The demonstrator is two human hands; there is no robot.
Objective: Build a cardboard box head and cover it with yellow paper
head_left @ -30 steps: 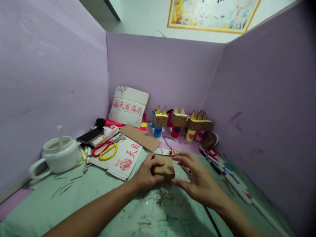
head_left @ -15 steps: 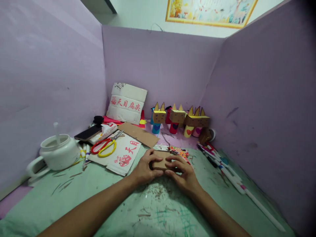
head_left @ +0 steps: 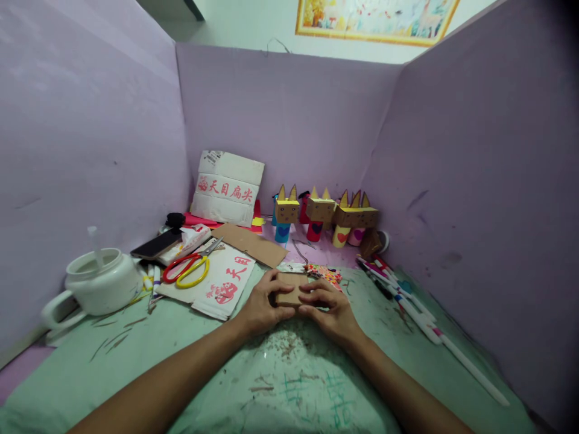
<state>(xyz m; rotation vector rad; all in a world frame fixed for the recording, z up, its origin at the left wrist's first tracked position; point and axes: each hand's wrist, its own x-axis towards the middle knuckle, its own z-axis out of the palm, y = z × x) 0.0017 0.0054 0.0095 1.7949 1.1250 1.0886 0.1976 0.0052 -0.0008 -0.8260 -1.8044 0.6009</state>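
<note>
Small flat brown cardboard box (head_left: 291, 294) resting mid-table on the scuffed green table (head_left: 181, 361), left hand (head_left: 262, 307) and right hand (head_left: 332, 313) both gripping its ends, patterned paper scrap (head_left: 323, 274) just behind, bare green surface toward the near edge

Brown cardboard box (head_left: 289, 293); red-and-yellow scissors (head_left: 187, 269); green mat (head_left: 181, 355); white mug (head_left: 97, 283)

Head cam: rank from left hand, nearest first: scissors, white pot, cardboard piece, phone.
1. cardboard piece: gripped by the left hand, right hand also on it.
2. scissors: left, on the printed sheet.
3. phone: farther back-left.
4. white pot: far left, by the wall.
</note>
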